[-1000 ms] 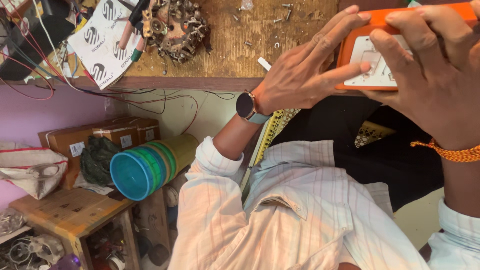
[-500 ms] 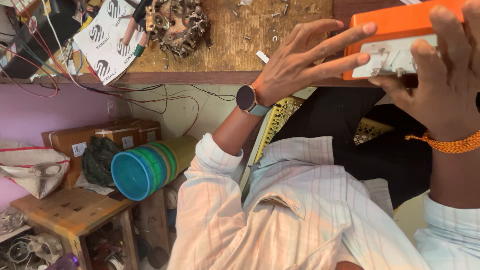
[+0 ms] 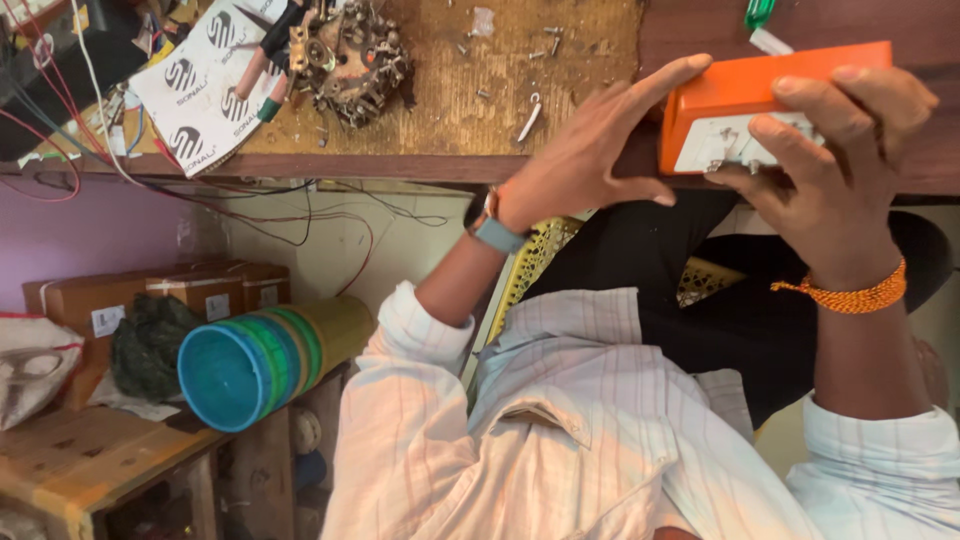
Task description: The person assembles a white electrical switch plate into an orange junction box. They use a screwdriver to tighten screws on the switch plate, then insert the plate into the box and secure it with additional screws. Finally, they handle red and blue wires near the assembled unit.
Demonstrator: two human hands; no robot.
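An orange plastic box with a white panel on its face is held at the edge of the wooden workbench. My right hand, with an orange thread band at the wrist, wraps around the box, fingers over its top and the panel. My left hand, with a watch on the wrist, grips the box's left end, index finger along the top edge and thumb beneath. My striped shirt fills the bottom of the view.
On the bench lie a cluster of metal parts, a printed paper sheet, loose screws and wires. Below left, a stack of coloured tubs lies on its side near cardboard boxes and a wooden stool.
My left hand slid off the white panel to the box's left end. The box now sits a little further left in view, and my right fingers have shifted over the panel.
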